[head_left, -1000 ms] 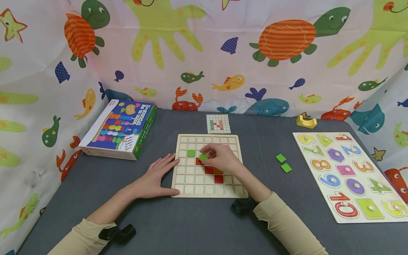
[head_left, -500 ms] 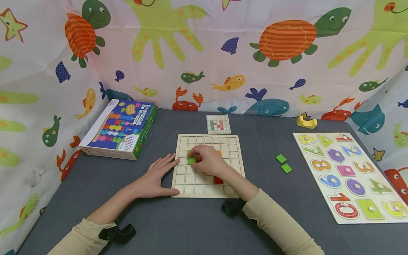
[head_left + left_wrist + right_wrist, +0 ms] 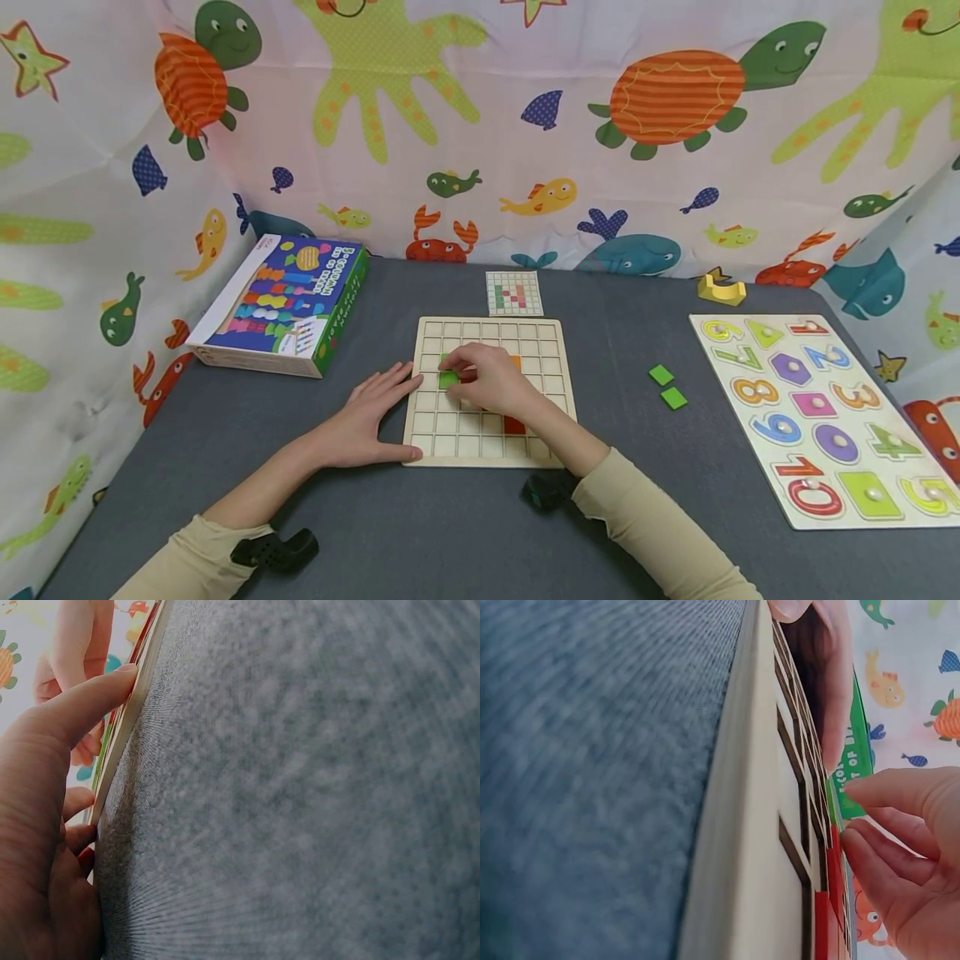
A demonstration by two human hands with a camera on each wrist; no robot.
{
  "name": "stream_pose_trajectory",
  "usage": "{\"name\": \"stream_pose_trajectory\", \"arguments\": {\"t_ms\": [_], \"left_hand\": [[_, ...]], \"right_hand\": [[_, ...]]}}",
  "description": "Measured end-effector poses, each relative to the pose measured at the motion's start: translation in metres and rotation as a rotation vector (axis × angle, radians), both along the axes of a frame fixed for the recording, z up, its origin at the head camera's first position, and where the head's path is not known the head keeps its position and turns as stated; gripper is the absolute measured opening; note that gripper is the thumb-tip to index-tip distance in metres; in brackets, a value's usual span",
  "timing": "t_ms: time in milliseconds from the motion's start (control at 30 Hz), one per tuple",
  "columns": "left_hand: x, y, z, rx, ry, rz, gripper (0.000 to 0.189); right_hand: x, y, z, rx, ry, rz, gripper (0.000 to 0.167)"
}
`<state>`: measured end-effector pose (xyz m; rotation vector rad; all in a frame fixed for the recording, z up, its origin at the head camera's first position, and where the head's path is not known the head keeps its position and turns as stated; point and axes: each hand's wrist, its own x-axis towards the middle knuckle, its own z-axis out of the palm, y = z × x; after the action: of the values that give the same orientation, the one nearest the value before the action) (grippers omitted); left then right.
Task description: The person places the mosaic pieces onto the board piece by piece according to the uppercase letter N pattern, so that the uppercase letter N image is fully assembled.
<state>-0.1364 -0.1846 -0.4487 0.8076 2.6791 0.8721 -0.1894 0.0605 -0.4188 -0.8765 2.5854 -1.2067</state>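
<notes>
Head cam: R hand has shifted left vs 1 s ago, & the green tile, then held up near the red tiles, is now down at the grid board, just below the other green tile. Means it's prob. in/at a cell; can't tell if fully seated. R thumb + fingertips curled in, seem to pinch it. L hand: fingers spread, nothing gripped, touching board's left edge. 2 loose green tiles on tabletop, R of board.

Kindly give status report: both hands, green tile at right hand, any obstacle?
Left hand touching board, left edge. Right hand at green tile on board, grip unclear. Nothing seen blocking.
</notes>
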Motion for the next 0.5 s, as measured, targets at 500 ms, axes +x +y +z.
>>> {"name": "stream_pose_trajectory", "arguments": {"t_ms": [500], "left_hand": [[0.001,0.001,0.001,-0.002,0.006,0.004,0.105]], "right_hand": [[0.003,0.077,0.010,-0.038,-0.111,-0.196,0.022]]}}
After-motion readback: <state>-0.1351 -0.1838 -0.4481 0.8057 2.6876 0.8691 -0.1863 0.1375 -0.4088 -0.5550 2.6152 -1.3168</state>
